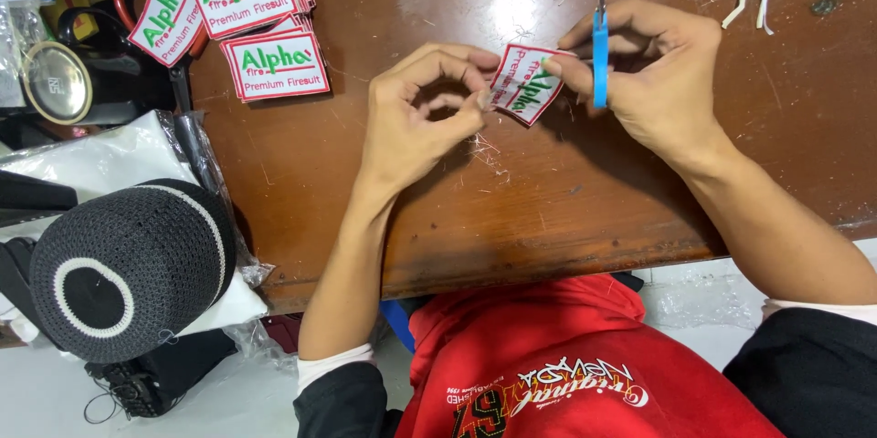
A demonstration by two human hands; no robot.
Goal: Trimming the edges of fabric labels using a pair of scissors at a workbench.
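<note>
Left hand (pixel 416 123) pinches the left edge of a small embroidered patch (pixel 524 84) between thumb and fingertips; right hand (pixel 653 68) grips its right edge while also holding blue-handled snips (pixel 600 45), blade pointing away; patch sits just above the brown counter (pixel 548 210), tilted. It looks light and floppy, thin cloth with stiff stitched borders, so edges are the spot to grab; loose threads (pixel 489 155) lie under it; finished patches stack (pixel 260 13) far left.

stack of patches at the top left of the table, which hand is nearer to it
Left. The left hand lies closer to the stack of patches, with bare table between them. The right hand, holding the blue snips, is farther off, beyond the single patch.
</note>
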